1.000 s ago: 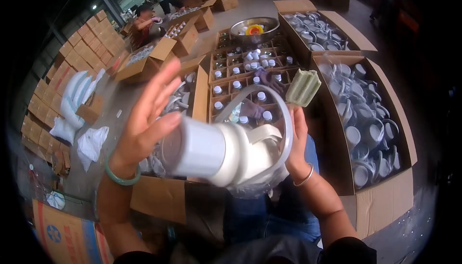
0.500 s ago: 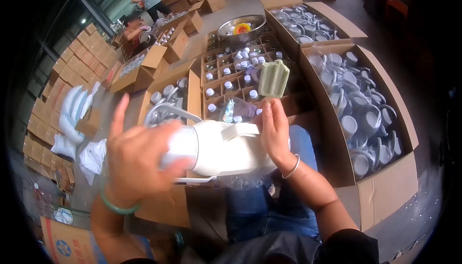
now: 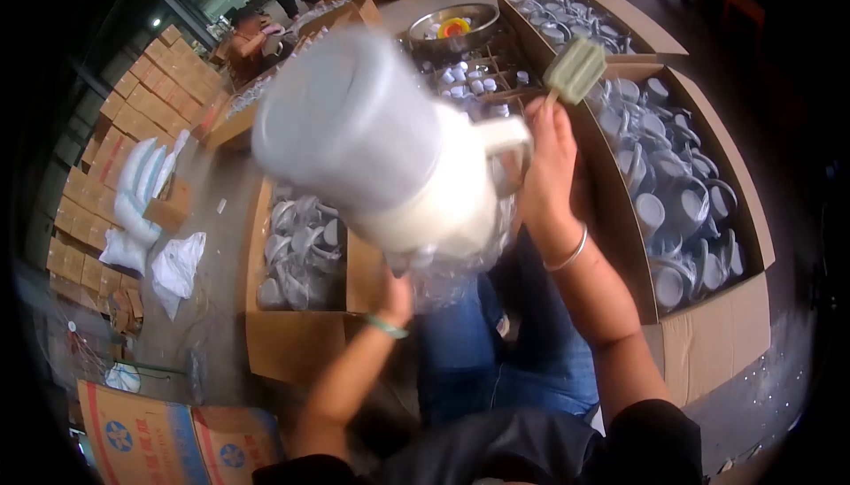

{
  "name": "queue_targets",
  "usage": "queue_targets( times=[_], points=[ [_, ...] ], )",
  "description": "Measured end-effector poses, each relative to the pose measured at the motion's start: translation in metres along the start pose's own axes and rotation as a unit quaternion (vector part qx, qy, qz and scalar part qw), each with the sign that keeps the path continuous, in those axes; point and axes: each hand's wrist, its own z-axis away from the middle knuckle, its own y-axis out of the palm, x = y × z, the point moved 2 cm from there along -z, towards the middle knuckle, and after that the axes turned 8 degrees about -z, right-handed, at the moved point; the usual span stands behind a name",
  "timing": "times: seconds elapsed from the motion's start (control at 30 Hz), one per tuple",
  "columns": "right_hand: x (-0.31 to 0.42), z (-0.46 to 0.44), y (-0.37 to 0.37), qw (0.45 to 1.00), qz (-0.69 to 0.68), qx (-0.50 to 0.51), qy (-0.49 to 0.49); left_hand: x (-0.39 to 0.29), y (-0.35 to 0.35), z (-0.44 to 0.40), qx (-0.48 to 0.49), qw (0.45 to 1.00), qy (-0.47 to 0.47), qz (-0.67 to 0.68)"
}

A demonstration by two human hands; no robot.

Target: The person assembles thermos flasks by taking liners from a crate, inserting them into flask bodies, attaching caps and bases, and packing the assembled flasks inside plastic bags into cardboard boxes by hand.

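Note:
A large cream-white thermos jug [image 3: 456, 206] with a grey cup-like top [image 3: 350, 122] is raised in front of me, tilted and blurred, its grey end toward the camera. Clear plastic wrap [image 3: 452, 286] hangs around its lower end. My left hand [image 3: 397, 295] is against the jug's underside, its fingers hidden behind it. In my right hand [image 3: 549, 162] the stick of a green ice pop [image 3: 575, 69] is pinched between thumb and fingers. That same hand lies by the jug's handle [image 3: 506, 138]; its lower fingers are partly hidden.
Cartons of grey handled parts stand at right [image 3: 682, 193], far right [image 3: 575, 25] and left [image 3: 301, 255]. Behind the jug, a metal bowl [image 3: 453, 29] rests on a divided carton with white-capped items. Stacked boxes [image 3: 111, 149], white sacks [image 3: 137, 193] and a seated person [image 3: 248, 47] are farther left.
The jug has swung from lying level to tilted up, grey end toward me. My left hand went from beside the grey end to underneath. My right hand and the ice pop rose rightward.

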Motion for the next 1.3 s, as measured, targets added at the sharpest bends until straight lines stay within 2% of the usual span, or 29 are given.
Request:
queue_targets(
  times=[0.07, 0.1, 0.13, 0.17, 0.2, 0.23, 0.27, 0.33, 0.4, 0.43, 0.47, 0.5, 0.53, 0.57, 0.6, 0.63, 0.7, 0.77, 0.8, 0.83, 0.87, 0.93, 1.0, 1.03, 1.07, 1.13, 1.2, 1.27, 1.3],
  points=[
    [0.013, -0.015, 0.002, 0.999, -0.036, -0.008, -0.002, 0.05, 0.041, 0.004, 0.154, 0.964, -0.045, -0.211],
    [0.022, -0.023, 0.004, 0.999, -0.048, 0.002, -0.017, 0.062, 0.068, 0.008, 0.233, 0.903, 0.003, -0.36],
    [0.032, -0.029, 0.007, 0.998, -0.055, -0.005, -0.03, 0.069, 0.095, 0.016, 0.286, 0.818, 0.087, -0.491],
    [0.04, -0.036, 0.007, 0.998, -0.063, 0.004, -0.026, 0.074, 0.12, 0.023, 0.315, 0.734, 0.157, -0.581],
    [0.046, -0.044, 0.005, 0.997, -0.055, 0.039, -0.042, 0.076, 0.138, 0.028, 0.327, 0.677, 0.199, -0.629],
    [0.051, -0.049, 0.003, 0.994, -0.047, 0.074, -0.058, 0.076, 0.151, 0.032, 0.328, 0.636, 0.231, -0.659],
    [0.053, -0.054, -0.001, 0.994, -0.044, 0.073, -0.064, 0.075, 0.155, 0.032, 0.323, 0.619, 0.254, -0.669],
    [0.057, -0.052, 0.001, 0.994, -0.025, 0.074, -0.082, 0.063, 0.148, 0.028, 0.301, 0.636, 0.289, -0.649],
    [0.053, -0.06, -0.003, 0.993, 0.022, 0.072, -0.093, 0.04, 0.116, 0.016, 0.256, 0.75, 0.308, -0.526],
    [0.05, -0.065, -0.006, 0.99, 0.068, 0.07, -0.106, 0.028, 0.101, 0.011, 0.251, 0.812, 0.258, -0.46],
    [0.046, -0.068, -0.01, 0.987, 0.074, 0.087, -0.116, 0.021, 0.093, 0.01, 0.265, 0.873, 0.11, -0.395],
    [0.038, -0.071, -0.015, 0.987, 0.07, 0.09, -0.113, 0.019, 0.088, 0.011, 0.269, 0.909, -0.044, -0.316],
    [0.033, -0.072, -0.018, 0.981, 0.097, 0.085, -0.147, 0.019, 0.088, 0.017, 0.201, 0.871, 0.1, -0.437],
    [0.03, -0.074, -0.02, 0.972, 0.123, 0.08, -0.184, 0.022, 0.091, 0.024, 0.123, 0.796, 0.241, -0.541],
    [0.032, -0.061, -0.018, 0.986, 0.103, 0.049, -0.123, 0.036, 0.093, 0.019, 0.098, 0.701, 0.359, -0.608],
    [0.031, -0.055, -0.02, 0.987, 0.118, 0.015, -0.111, 0.044, 0.099, 0.011, 0.02, 0.716, 0.357, -0.599],
    [0.031, -0.045, -0.027, 0.993, 0.084, 0.002, -0.084, 0.062, 0.104, -0.009, 0.01, 0.656, 0.38, -0.652],
    [0.031, -0.044, -0.038, 0.996, 0.062, -0.026, -0.059, 0.192, 0.096, -0.04, 0.195, 0.646, 0.246, -0.696],
    [0.033, -0.043, -0.038, 0.996, 0.059, -0.033, -0.067, 0.158, 0.108, -0.024, 0.342, 0.521, 0.209, -0.754],
    [0.036, -0.041, -0.038, 0.995, 0.057, -0.041, -0.076, 0.125, 0.128, -0.009, 0.653, 0.463, 0.093, -0.592],
    [0.039, -0.04, -0.039, 0.994, 0.056, -0.065, -0.067, 0.094, 0.136, 0.0, 0.691, 0.416, 0.041, -0.589],
    [0.039, -0.044, -0.049, 0.993, 0.067, -0.04, -0.091, 0.101, 0.137, -0.008, 0.661, 0.435, 0.037, -0.61],
    [0.041, -0.045, -0.054, 0.986, 0.097, -0.017, -0.136, 0.105, 0.133, -0.028, 0.605, 0.512, 0.027, -0.609],
    [0.042, -0.044, -0.054, 0.986, 0.096, -0.017, -0.135, 0.114, 0.133, -0.029, 0.58, 0.533, 0.037, -0.614],
    [0.044, -0.043, -0.054, 0.984, 0.097, -0.005, -0.147, 0.125, 0.135, -0.021, 0.558, 0.53, 0.069, -0.635],
    [0.047, -0.044, -0.05, 0.986, 0.079, 0.007, -0.145, 0.169, 0.14, 0.017, 0.496, 0.478, 0.161, -0.707],
    [0.05, -0.048, -0.048, 0.989, 0.056, 0.007, -0.134, 0.185, 0.14, 0.051, 0.459, 0.443, 0.214, -0.74],
    [0.052, -0.051, -0.052, 0.989, 0.039, -0.02, -0.14, 0.164, 0.137, 0.077, 0.458, 0.424, 0.241, -0.743],
    [0.054, -0.053, -0.055, 0.989, 0.037, -0.019, -0.143, 0.115, 0.138, 0.086, 0.472, 0.402, 0.243, -0.746]
  ],
)
